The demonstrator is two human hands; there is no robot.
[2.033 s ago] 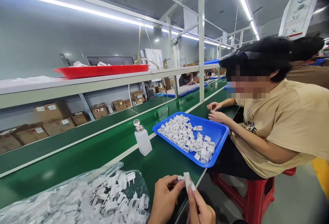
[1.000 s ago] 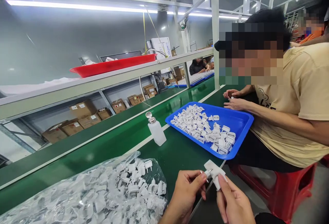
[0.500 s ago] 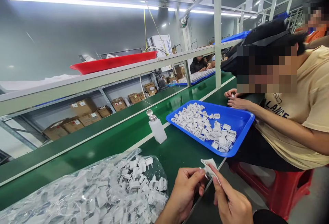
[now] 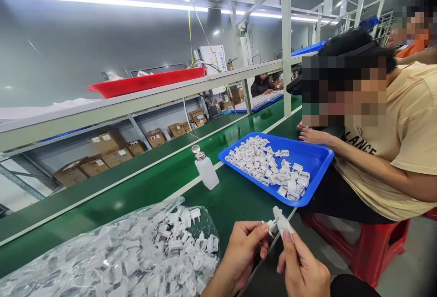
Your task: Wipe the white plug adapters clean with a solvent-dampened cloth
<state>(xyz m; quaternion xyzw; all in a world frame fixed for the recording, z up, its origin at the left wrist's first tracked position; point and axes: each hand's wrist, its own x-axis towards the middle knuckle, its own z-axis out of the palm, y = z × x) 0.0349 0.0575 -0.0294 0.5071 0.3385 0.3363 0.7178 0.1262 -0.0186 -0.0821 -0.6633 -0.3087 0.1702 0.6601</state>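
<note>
Left hand (image 4: 244,249) and right hand (image 4: 300,267), lower centre, fingers clamped on a small white plug (image 4: 272,225) and a white wipe (image 4: 283,224).
Looks light, rigid, slick plastic; best pinched by its body, clear of the prongs.

Head camera looks forward-down along green conveyor table (image 4: 143,188), perhaps tilted.

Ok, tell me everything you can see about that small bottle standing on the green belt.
The small bottle is squat, of translucent white plastic, with a shiny metal pump cap on top. It stands upright and slightly tilted in the picture, alone on the green belt, left of the blue tray, which it does not touch. No hand touches it.
</note>
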